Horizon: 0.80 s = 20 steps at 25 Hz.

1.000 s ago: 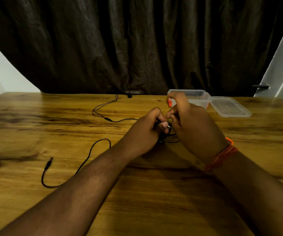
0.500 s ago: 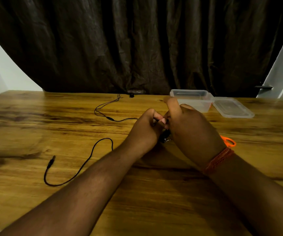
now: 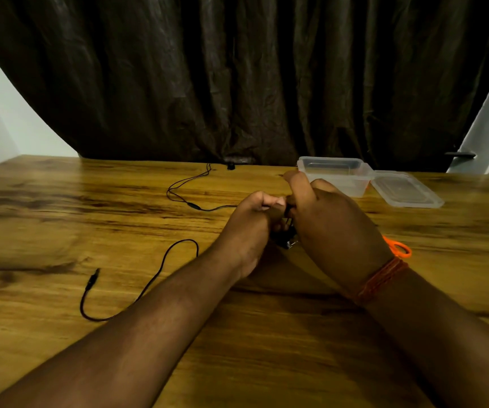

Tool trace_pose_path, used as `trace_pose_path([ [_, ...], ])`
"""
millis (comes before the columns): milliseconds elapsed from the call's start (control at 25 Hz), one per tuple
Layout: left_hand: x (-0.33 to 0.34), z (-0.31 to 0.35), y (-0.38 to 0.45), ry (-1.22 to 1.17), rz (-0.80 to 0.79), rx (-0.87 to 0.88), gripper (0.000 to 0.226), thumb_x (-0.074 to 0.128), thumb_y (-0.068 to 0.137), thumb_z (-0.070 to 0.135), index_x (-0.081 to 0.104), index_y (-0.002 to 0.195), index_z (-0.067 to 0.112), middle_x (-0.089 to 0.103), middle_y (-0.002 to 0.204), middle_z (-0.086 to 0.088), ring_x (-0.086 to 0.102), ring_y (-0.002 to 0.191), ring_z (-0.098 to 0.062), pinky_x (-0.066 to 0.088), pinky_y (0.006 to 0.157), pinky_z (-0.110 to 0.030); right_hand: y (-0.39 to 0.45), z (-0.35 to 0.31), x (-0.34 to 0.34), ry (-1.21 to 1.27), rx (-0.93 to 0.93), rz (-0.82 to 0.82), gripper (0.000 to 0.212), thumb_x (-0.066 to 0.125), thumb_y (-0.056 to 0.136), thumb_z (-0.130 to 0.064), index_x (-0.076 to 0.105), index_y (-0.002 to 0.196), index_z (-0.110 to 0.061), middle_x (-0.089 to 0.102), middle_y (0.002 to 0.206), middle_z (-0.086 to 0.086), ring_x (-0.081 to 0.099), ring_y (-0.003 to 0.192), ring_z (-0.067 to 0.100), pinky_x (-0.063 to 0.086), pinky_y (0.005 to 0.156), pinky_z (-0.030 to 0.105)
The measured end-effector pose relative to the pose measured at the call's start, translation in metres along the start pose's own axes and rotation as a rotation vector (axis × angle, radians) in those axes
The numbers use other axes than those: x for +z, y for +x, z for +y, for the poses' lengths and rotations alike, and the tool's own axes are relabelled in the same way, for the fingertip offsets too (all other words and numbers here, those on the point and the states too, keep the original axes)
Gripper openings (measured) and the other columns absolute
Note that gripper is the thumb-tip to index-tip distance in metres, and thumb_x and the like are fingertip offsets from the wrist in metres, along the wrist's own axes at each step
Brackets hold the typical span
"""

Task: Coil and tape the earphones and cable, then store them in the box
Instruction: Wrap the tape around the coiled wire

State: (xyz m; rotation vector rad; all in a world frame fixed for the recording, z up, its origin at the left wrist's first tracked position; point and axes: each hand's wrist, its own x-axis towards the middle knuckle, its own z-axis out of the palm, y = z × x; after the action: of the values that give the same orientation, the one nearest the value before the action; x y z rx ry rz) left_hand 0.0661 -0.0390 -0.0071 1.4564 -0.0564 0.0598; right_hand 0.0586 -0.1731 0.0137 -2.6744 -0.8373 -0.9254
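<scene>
Both hands meet over the middle of the wooden surface [image 3: 60, 219]; the left hand [image 3: 249, 228] has its grip curled round a dark bundle of cable [image 3: 286, 241], and the right hand [image 3: 328, 225] pinches the same bundle from the right. The loose black cable end [image 3: 161, 266] trails left across the surface; the earphones [image 3: 189, 184] lie farther back; the clear box [image 3: 334, 175] stands open at the far right, its lid [image 3: 405, 188] just beside it.

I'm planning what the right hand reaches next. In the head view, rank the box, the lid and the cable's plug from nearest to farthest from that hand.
From the right hand:
1. Box, just beyond the hand, open.
2. Lid, farther right, beside the box.
3. Plug, far left, past the left hand.
</scene>
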Motion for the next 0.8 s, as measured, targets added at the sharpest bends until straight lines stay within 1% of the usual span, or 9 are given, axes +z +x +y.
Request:
trace_pose_path([
  [80,0.000,0.000,0.003,-0.088,-0.004,-0.014,0.007,0.053,0.097,0.010,0.059,0.095,0.007,0.062,0.092,-0.013,0.053,0.069,-0.012,0.044,0.070,-0.027,0.000,0.003,0.001,0.019,0.011,0.006,0.059,0.070,0.081,-0.013,0.041,0.133,-0.016,0.063,0.092,0.009,0.061,0.079,0.023,0.039,0.058,0.025],
  [120,0.000,0.000,0.004,-0.128,-0.006,-0.018,0.006,0.054,0.096,0.007,0.059,0.095,0.006,0.062,0.090,-0.014,0.053,0.066,-0.011,0.044,0.070,-0.026,0.001,0.005,0.002,0.035,0.022,0.009,0.061,0.068,0.084,-0.014,0.037,0.136,-0.018,0.063,0.096,0.008,0.062,0.081,0.022,0.045,0.060,0.026],
  [200,-0.001,0.002,0.005,-0.176,-0.011,-0.019,0.007,0.053,0.095,0.004,0.059,0.092,0.006,0.061,0.085,-0.013,0.053,0.062,-0.010,0.044,0.070,-0.026,0.002,0.008,0.003,0.072,0.031,0.025,0.061,0.065,0.087,-0.014,0.033,0.138,-0.021,0.063,0.102,0.006,0.063,0.085,0.022,0.054,0.066,0.033],
  [280,-0.002,0.003,0.006,-0.188,-0.016,-0.019,0.009,0.052,0.095,0.005,0.058,0.089,0.007,0.059,0.080,-0.011,0.051,0.060,-0.009,0.044,0.073,-0.029,0.002,0.008,0.000,0.101,0.019,0.050,0.053,0.063,0.089,-0.015,0.037,0.135,-0.022,0.063,0.102,0.005,0.062,0.087,0.021,0.056,0.068,0.039],
  [360,-0.002,0.004,0.006,-0.199,-0.005,-0.023,0.009,0.051,0.095,0.007,0.056,0.088,0.008,0.058,0.075,-0.008,0.049,0.058,-0.009,0.043,0.073,-0.031,0.003,0.008,-0.003,0.088,-0.019,0.070,0.045,0.064,0.088,-0.013,0.046,0.127,-0.021,0.063,0.099,0.003,0.058,0.087,0.020,0.055,0.065,0.041],
  [440,-0.002,0.006,0.006,-0.223,0.013,-0.028,0.008,0.051,0.094,0.007,0.056,0.088,0.009,0.058,0.074,-0.008,0.049,0.059,-0.011,0.044,0.068,-0.030,0.002,0.008,-0.004,0.058,-0.056,0.096,0.041,0.065,0.086,-0.011,0.052,0.123,-0.019,0.065,0.098,0.001,0.058,0.087,0.021,0.054,0.061,0.042],
  [520,-0.002,0.008,0.005,-0.253,0.027,-0.042,0.010,0.050,0.096,0.007,0.056,0.088,0.010,0.059,0.076,-0.008,0.051,0.060,-0.011,0.046,0.065,-0.026,0.002,0.009,-0.003,0.066,-0.071,0.109,0.040,0.062,0.087,-0.012,0.052,0.125,-0.019,0.068,0.101,0.001,0.061,0.088,0.023,0.054,0.062,0.043],
  [680,-0.002,0.010,0.003,-0.322,0.026,-0.033,0.013,0.049,0.097,0.005,0.056,0.088,0.011,0.061,0.080,-0.009,0.052,0.059,-0.009,0.047,0.068,-0.026,0.001,0.011,0.002,0.257,-0.034,0.130,0.041,0.059,0.092,-0.014,0.049,0.131,-0.021,0.068,0.109,-0.001,0.066,0.092,0.017,0.056,0.073,0.038],
  [800,0.000,0.011,0.004,-0.314,0.063,0.013,0.016,0.049,0.096,0.001,0.055,0.084,0.011,0.059,0.076,-0.006,0.049,0.055,-0.008,0.047,0.063,-0.024,0.001,0.009,0.008,0.474,0.069,0.161,0.043,0.065,0.089,-0.010,0.052,0.128,-0.023,0.067,0.102,-0.009,0.064,0.094,0.005,0.056,0.081,0.028],
])
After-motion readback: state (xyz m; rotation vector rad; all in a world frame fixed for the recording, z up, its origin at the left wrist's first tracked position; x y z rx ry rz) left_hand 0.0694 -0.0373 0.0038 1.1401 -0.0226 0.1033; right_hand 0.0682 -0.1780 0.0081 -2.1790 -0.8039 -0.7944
